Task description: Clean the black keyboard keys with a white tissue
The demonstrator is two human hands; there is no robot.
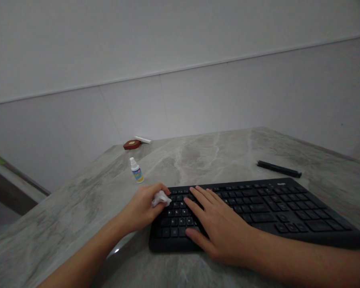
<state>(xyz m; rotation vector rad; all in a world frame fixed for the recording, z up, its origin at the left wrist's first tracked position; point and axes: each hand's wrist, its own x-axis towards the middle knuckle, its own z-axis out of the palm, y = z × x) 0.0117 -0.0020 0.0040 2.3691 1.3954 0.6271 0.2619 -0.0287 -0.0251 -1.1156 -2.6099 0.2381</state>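
Observation:
A black keyboard (259, 208) lies across the front of the table. At its upper left corner my left hand (144, 206) is closed around a crumpled white tissue (161, 199), which touches or nearly touches the keys there. My right hand (217, 224) rests flat on the left half of the keyboard, fingers spread over the keys and hiding several of them. Just beyond my left hand stands a small white spray bottle (137, 171) with a blue and yellow label.
Behind the keyboard at the right lies a black pen-like stick (279, 169). Near the wall sit a reddish-brown box (132, 144) and a thin white object (143, 139). The grey marble-patterned table (195, 156) ends at a pale wall (198, 100).

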